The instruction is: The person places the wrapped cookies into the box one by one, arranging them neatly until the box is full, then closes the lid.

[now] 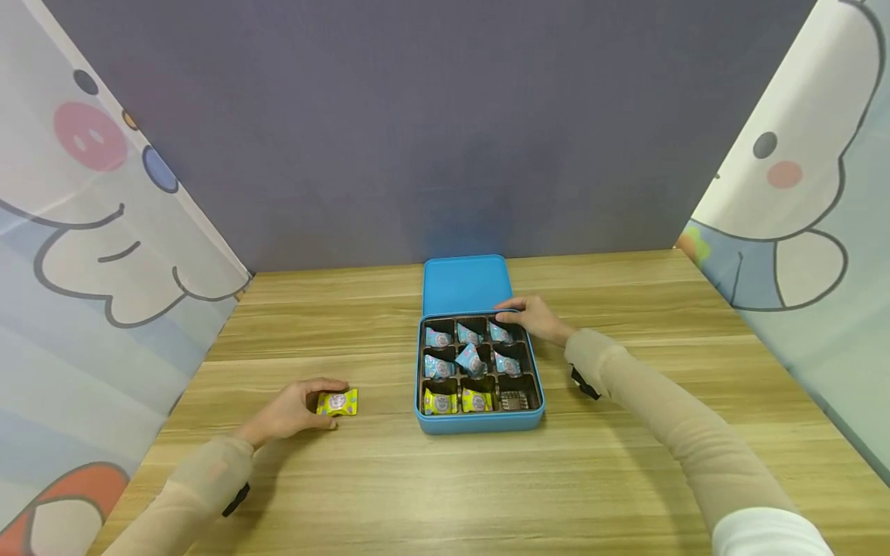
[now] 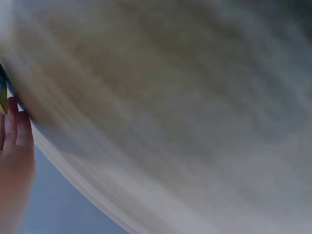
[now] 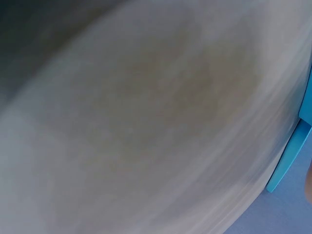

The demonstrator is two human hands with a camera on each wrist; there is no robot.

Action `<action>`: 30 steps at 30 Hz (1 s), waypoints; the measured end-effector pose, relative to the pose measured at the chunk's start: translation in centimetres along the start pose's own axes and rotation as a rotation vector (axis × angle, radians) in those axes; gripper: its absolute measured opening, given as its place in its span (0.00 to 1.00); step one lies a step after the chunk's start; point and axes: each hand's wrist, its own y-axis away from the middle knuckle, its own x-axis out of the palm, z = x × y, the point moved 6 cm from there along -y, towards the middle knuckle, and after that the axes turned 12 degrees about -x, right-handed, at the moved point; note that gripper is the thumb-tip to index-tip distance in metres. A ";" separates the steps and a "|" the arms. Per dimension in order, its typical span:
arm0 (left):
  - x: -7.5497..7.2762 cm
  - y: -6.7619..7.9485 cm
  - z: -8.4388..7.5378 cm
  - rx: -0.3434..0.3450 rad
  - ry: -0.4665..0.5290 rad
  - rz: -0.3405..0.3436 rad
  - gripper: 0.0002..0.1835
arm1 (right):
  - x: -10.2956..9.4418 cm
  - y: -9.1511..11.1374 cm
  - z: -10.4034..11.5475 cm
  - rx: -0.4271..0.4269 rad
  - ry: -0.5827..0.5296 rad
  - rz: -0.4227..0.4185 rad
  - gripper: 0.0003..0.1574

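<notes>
At the left, my left hand (image 1: 295, 408) has thumb and fingers about a yellow wrapped candy (image 1: 337, 402), pinching it at its edges. The left wrist view catches a sliver of this candy (image 2: 3, 96) by the fingertips. A blue tin box (image 1: 480, 423) with compartments stands near the middle of the table. Blue wrapped candies (image 1: 438, 366) fill its two back rows, and two yellow candies (image 1: 477, 400) lie in the front row. The front right compartment (image 1: 514, 399) shows its ribbed bottom. My right hand (image 1: 538, 318) grips the box's back right rim, thumb on the inner side.
The box's blue lid (image 1: 466, 284) is folded back flat toward the wall. A dark grey wall (image 1: 445, 139) closes off the back of the wooden table (image 1: 361, 479). Cartoon-printed curtains (image 1: 786, 193) flank both sides. Sleeve fabric fills most of both wrist views.
</notes>
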 end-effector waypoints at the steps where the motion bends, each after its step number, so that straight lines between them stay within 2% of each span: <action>1: 0.0 0.0 0.1 -0.002 -0.010 -0.012 0.32 | 0.0 0.0 0.0 0.001 0.001 0.002 0.22; 17: -0.2 -0.3 0.4 -0.061 0.036 -0.035 0.25 | -0.1 0.0 0.1 -0.001 -0.017 -0.004 0.23; 30: -0.3 -0.4 -0.1 -0.104 -0.020 -0.059 0.25 | 0.0 0.2 0.1 -0.025 -0.003 0.000 0.24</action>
